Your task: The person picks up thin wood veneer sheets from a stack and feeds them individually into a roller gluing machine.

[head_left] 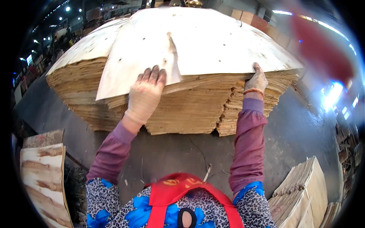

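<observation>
A large stack of pale wood veneer sheets (182, 106) stands in front of me, its layered edges facing me. On top lie broad veneer sheets (205, 41) with small dark knots and a dark split near the middle. My left hand (146, 93), in a thin pale glove with darkened fingertips, rests with its fingers stretched flat on the sheet near its front edge. At the right part of the front edge, my right hand (256, 81), also gloved, holds a veneer sheet; its thumb lies on top and its other fingers are hidden.
At the lower left, a pile of brown-streaked veneer (43, 182) leans beside dark scraps. Another veneer stack (304, 190) stands at the lower right. The grey floor (182, 155) has scattered wood slivers. A blurred red shape (321, 49) shows at the upper right.
</observation>
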A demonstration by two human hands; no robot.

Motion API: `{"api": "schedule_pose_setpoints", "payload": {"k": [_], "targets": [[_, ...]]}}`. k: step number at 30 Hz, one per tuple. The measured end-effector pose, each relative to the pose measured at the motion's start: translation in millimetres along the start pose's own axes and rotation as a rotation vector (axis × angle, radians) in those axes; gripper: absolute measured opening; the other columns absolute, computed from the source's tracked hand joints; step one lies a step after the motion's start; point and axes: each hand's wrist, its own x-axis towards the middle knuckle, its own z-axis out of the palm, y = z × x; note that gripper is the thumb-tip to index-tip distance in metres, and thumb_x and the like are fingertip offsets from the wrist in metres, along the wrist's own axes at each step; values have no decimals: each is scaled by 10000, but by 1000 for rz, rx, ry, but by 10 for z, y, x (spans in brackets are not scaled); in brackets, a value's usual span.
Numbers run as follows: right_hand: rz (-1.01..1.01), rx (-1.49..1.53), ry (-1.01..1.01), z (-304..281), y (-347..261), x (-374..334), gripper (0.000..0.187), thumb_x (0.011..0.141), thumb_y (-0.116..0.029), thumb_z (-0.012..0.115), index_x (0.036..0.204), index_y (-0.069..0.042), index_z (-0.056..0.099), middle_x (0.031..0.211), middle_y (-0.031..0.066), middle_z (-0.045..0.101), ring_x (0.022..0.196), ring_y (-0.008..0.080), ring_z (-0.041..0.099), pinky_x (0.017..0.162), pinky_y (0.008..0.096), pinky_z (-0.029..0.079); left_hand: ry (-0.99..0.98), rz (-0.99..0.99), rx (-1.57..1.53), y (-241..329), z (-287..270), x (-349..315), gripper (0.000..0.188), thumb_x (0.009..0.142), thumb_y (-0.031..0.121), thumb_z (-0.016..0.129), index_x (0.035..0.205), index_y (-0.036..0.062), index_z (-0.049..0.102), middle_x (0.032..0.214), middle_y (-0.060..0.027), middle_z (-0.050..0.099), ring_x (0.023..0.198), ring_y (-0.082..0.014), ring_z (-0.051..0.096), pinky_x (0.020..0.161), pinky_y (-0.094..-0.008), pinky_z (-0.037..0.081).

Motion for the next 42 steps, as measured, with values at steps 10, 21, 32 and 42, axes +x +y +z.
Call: {"api": "schedule_pose_setpoints", "payload": {"k": [10, 21, 32, 42], "targets": [[-20, 6, -141, -678, 588, -681, 381, 825, -190, 524, 1117, 47, 465, 1043, 166, 495, 996, 247, 459, 909, 381, 371, -67, -99, -28, 52, -45, -825, 386, 721, 56, 472, 1107, 58, 495, 1126, -132, 519, 1030, -279, 503, 858, -375, 418], [343, 115, -2, -1385, 1917, -286, 395, 817, -205, 561, 1136, 1, 454, 1096, 117, 514, 1012, 263, 481, 882, 426, 396, -196, -680, -76, -1095, 650, -1059, 648, 619, 431, 689, 1085, 27, 491, 995, -159, 551, 944, -315, 520, 850, -370, 399], [342, 345, 58, -1520, 3023, 110, 411, 822, -230, 524, 1163, -18, 434, 1152, 97, 472, 1019, 241, 462, 891, 408, 367, -222, -1197, -1419, -1982, 2437, -1006, 435, 739, 226, 624, 1083, -10, 502, 956, -73, 568, 852, -176, 540, 730, -300, 442], [311, 139, 522, -1080, 2918, -146, 641, 770, -463, 566, 1171, 22, 449, 1156, 126, 493, 984, 288, 506, 875, 420, 398, -503, -964, -544, -2043, 2316, -1418, 402, 702, 172, 654, 1062, 40, 533, 946, -123, 606, 833, -239, 589, 737, -348, 466]]}}
